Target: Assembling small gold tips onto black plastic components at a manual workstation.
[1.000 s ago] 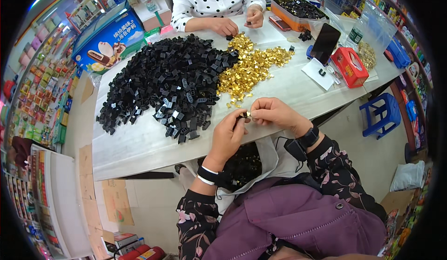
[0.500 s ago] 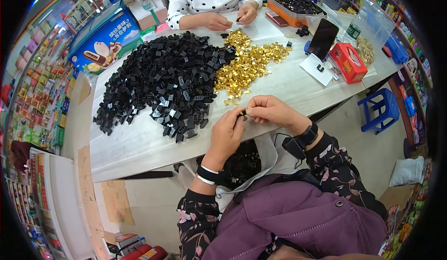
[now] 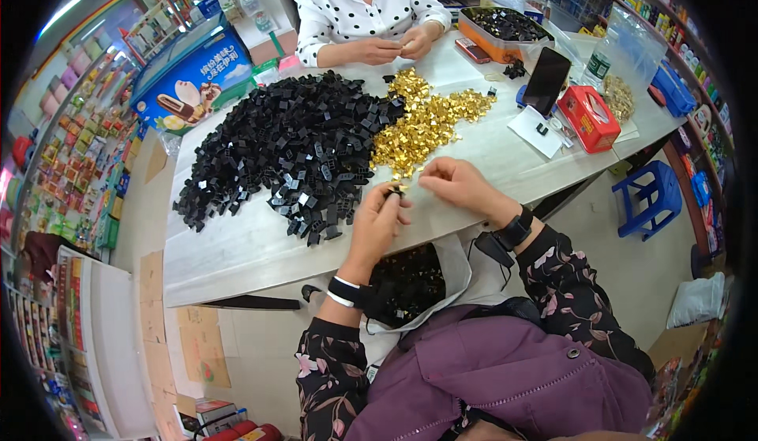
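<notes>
**Caller:** Shop shelves are crowding every wall, and a pale long table (image 3: 237, 243) is filling the head view. Only this one camera to work from.

**Analyst:** What are the hands doing?

**Caller:** Left hand (image 3: 377, 224) is curling nearly closed, fingertips pinching a small black clip (image 3: 392, 193) just above the table's near edge. Right hand (image 3: 456, 188) is sitting just beside it, fingers bent in and thumb meeting them; whether a gold piece is sitting in that pinch, I cannot tell, it is too small.

**Analyst:** And the stock?

**Caller:** Big black heap of clips (image 3: 292, 145) is spreading across the table's middle, with the gold heap (image 3: 422, 121) touching its right side, both just beyond the hands.

**Analyst:** Progress?

**Caller:** Judging by the piles, plenty is waiting. A white bag (image 3: 462, 271) is hanging open below the table edge between the forearms, with dark pieces (image 3: 407, 283) inside, so some look finished, but far fewer than what is lying loose.

**Analyst:** Anyone else?

**Caller:** A person in a dotted shirt (image 3: 355, 11) is working small parts at the far side, next to an orange tray (image 3: 505, 34) of black pieces. A dark phone (image 3: 547, 82) and a red box (image 3: 588, 117) are lying to the right.
</notes>
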The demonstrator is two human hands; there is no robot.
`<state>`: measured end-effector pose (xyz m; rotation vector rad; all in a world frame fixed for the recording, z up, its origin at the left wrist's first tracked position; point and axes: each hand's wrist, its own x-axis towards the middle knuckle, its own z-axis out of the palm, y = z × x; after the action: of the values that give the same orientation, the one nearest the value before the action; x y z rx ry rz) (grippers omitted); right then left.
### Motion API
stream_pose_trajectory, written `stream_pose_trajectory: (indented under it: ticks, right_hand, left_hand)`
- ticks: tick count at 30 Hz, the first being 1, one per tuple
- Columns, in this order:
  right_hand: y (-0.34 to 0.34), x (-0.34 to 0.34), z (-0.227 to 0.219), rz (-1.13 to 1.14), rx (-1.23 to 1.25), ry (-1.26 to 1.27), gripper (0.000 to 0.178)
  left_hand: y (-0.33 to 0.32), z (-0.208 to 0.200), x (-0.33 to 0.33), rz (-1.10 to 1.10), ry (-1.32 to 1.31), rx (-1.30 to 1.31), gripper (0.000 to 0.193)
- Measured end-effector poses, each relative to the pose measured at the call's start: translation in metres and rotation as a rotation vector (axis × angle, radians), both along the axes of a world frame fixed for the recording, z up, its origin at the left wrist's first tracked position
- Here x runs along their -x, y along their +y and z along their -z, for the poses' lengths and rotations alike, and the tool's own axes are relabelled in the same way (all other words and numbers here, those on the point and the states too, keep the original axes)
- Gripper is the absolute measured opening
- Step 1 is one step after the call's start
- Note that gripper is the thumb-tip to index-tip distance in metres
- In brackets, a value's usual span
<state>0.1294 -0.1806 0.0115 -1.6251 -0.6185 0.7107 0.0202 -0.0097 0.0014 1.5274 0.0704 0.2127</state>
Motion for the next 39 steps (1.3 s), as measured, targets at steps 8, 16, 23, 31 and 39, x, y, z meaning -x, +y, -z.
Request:
stream_pose_trajectory:
  ticks: [8, 16, 23, 31, 39]
  right_hand:
    - [0.003, -0.009, 0.004, 0.290, 0.238, -0.907, 0.020]
    - [-0.004, -0.006, 0.004, 0.305, 0.151, -0.767, 0.012]
    - [-0.007, -0.008, 0.014, 0.334, 0.129, -0.906, 0.009]
    - [-0.008, -0.008, 0.008, 0.315, 0.144, -0.832, 0.011]
    - [-0.013, -0.010, 0.009, 0.357, -0.132, -0.432, 0.009]
  left_hand:
    - [0.046, -0.050, -0.036, -0.167, 0.151, 0.135, 0.020]
    - [0.047, -0.055, -0.100, -0.262, 0.082, -1.372, 0.018]
    - [0.048, -0.041, -0.112, -0.167, 0.187, -1.685, 0.013]
    - [0.060, -0.039, -0.114, -0.260, 0.113, -1.426, 0.020]
    - [0.032, -0.066, -0.069, -0.075, 0.228, -0.548, 0.026]
